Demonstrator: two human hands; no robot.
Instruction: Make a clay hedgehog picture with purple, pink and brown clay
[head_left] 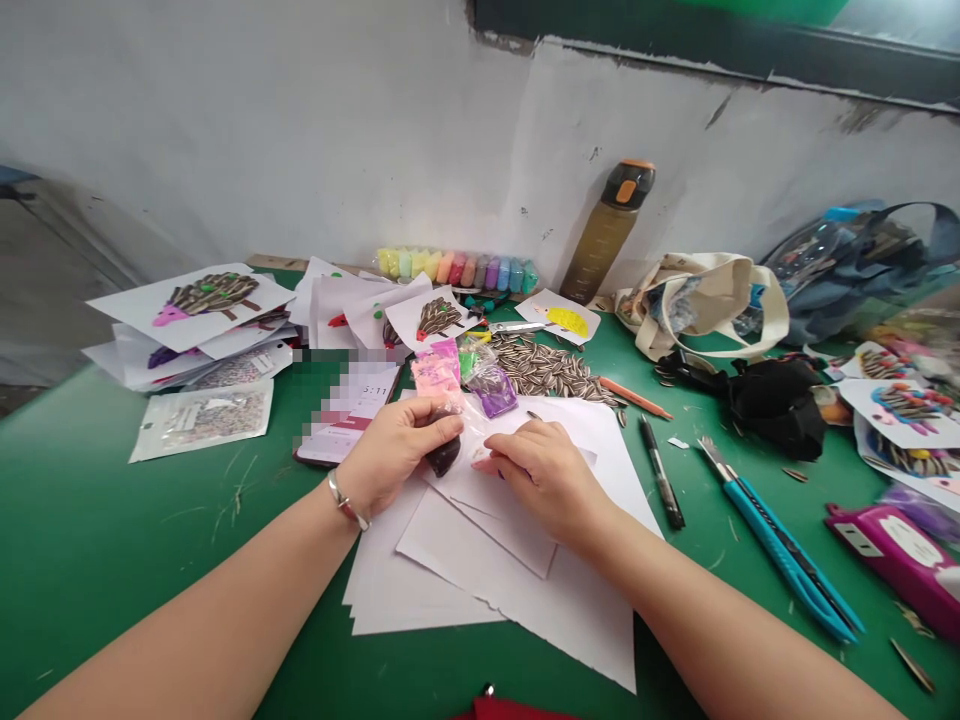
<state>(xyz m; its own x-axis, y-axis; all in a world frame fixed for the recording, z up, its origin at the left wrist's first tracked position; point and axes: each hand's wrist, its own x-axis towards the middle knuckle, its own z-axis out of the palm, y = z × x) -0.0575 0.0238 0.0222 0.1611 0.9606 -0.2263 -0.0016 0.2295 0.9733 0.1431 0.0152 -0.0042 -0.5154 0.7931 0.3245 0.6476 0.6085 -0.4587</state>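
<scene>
My left hand (401, 447) is closed round a small clear bag with a dark lump (444, 457) in it. Just to the right, my right hand (541, 475) is closed, thumb and fingers together at the bag's clear plastic edge (474, 440). Both hands are over white paper sheets (517, 600). Beyond them lie packets of pink clay (437, 372) and purple clay (495, 390), beside a heap of striped sunflower seeds (551, 368). A phone (341, 415) lies left of my left hand.
Seed-decorated pictures (206, 300) are stacked at the left. A bottle (609, 230) leans on the wall near a cloth bag (705, 300). On the right lie a pen (661, 475), a blue-handled cutter (784, 540) and a magenta case (900, 565).
</scene>
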